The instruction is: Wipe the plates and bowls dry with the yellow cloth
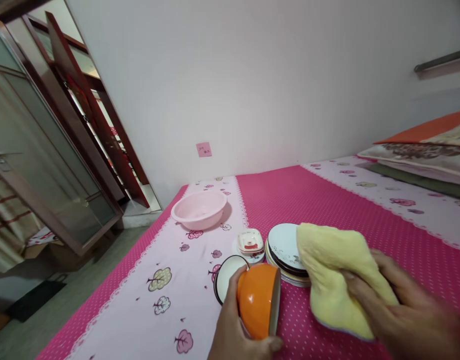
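My left hand (pixel 233 327) grips an orange bowl (pixel 257 297), tipped on its side with its pale inside facing right. To the right, my right hand (pixel 398 300) pinches a yellow cloth (pixel 337 272), which hangs apart from the bowl. Behind the cloth, a stack of plates (pixel 285 242) is partly covered by it. A small white square dish (pixel 250 241) sits on other dishes just left of that stack. Close behind my left hand lies a dark-rimmed bowl (pixel 228 272) with a white inside, partly hidden by the orange bowl.
A pink basin (pixel 200 210) stands farther back on the pink patterned bedspread (pixel 290 195). Folded bedding (pixel 432 155) is piled at the far right. A white wall with a pink note (pixel 204 149) rises behind. At left are the bed's edge and a glass-paned door (pixel 46 130).
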